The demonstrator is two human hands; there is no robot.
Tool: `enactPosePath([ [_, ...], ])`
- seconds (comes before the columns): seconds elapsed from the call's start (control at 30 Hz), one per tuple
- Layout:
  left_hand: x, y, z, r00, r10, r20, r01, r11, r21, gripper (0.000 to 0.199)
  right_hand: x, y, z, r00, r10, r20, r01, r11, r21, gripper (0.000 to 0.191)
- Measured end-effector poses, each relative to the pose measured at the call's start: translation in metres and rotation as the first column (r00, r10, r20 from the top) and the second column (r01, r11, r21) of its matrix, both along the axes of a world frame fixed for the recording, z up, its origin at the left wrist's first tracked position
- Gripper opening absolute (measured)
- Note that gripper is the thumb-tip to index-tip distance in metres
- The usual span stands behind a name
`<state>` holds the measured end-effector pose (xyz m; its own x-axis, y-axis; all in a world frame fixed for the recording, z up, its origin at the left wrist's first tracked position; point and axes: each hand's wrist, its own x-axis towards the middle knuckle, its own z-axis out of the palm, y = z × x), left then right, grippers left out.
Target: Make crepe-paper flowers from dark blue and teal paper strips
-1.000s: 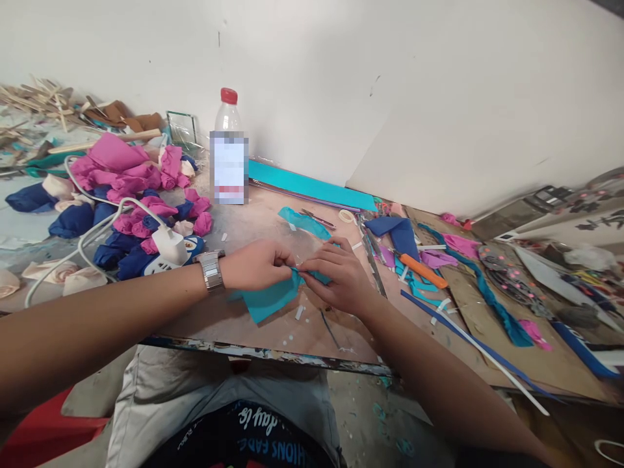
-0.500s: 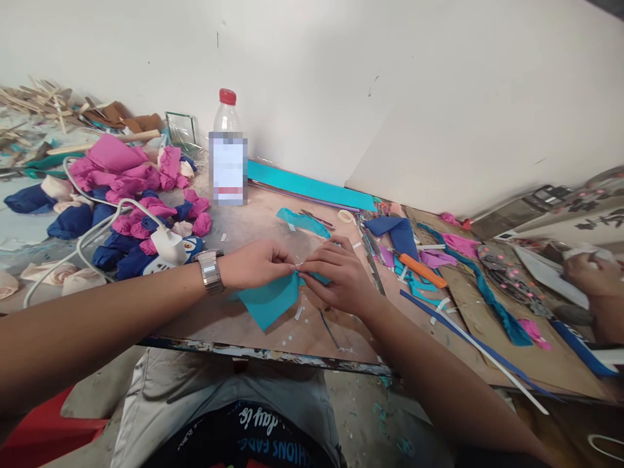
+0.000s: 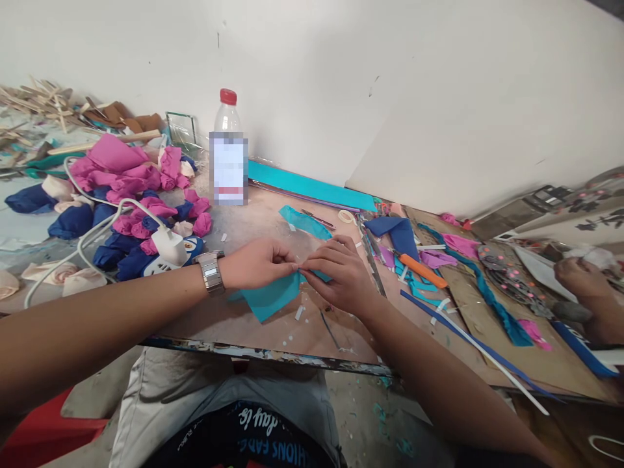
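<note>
Between my two hands is a turquoise strip of fabric or crepe-like material (image 3: 272, 299), its wide end hanging down below my left hand. My left hand (image 3: 258, 263), with a metal watch on the wrist, pinches the strip between thumb and forefinger. Fingertips of my right hand (image 3: 341, 270) meet it there, closed on the same strip, and a bit of turquoise shows under them. The pinched spot itself is mostly covered by fingers. Just beyond lies a separate turquoise piece (image 3: 305, 222) with a pen-like tool (image 3: 318, 219) beside it.
A red-capped bottle (image 3: 227, 120) stands by the wall. Pink, navy and cream bundles (image 3: 131, 175) crowd the left, with a white plug (image 3: 169, 246) and cord. An orange-handled cutter (image 3: 423, 270), tape roll (image 3: 346, 216) and scraps lie right. Another person's hand (image 3: 582, 279) is far right.
The hanging turquoise end has risen slightly and shifted a little as my fingers work at the pinch. The other person's hand at far right has moved slightly left.
</note>
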<state>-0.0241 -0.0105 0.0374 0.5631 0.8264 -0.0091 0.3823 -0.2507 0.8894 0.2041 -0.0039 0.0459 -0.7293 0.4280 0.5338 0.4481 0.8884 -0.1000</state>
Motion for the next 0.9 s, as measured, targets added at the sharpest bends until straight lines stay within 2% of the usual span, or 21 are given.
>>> enactPosePath([
  [0.17, 0.0, 0.001, -0.002, 1.0, -0.003, 0.012, 0.003, 1.0, 0.009, 0.028, 0.0, 0.0, -0.002, 1.0, -0.01, -0.016, 0.009, 1.0, -0.029, 0.005],
  [0.33, 0.001, -0.004, 0.0, 0.998, 0.039, -0.056, -0.028, 0.983, 0.183, 0.026, -0.001, 0.001, -0.008, 0.997, -0.051, -0.061, 0.046, 0.996, -0.082, 0.005],
  [0.5, 0.001, -0.011, 0.004, 0.972, 0.111, -0.206, -0.01, 0.9, 0.436, 0.025, -0.001, 0.003, -0.013, 0.994, -0.058, -0.088, 0.045, 0.987, -0.151, 0.006],
  [0.6, 0.002, -0.013, 0.003, 0.933, 0.156, -0.325, 0.047, 0.842, 0.538, 0.027, -0.001, 0.004, -0.015, 0.996, -0.065, -0.061, 0.053, 0.981, -0.187, 0.008],
  [0.73, 0.001, -0.011, 0.0, 0.886, 0.155, -0.436, 0.142, 0.805, 0.576, 0.031, 0.0, 0.005, -0.017, 0.995, -0.082, -0.061, 0.067, 0.974, -0.218, 0.009],
  [0.9, 0.001, -0.009, 0.0, 0.874, 0.15, -0.462, 0.171, 0.795, 0.581, 0.035, 0.0, 0.005, -0.017, 0.996, -0.076, -0.051, 0.061, 0.964, -0.258, 0.009],
])
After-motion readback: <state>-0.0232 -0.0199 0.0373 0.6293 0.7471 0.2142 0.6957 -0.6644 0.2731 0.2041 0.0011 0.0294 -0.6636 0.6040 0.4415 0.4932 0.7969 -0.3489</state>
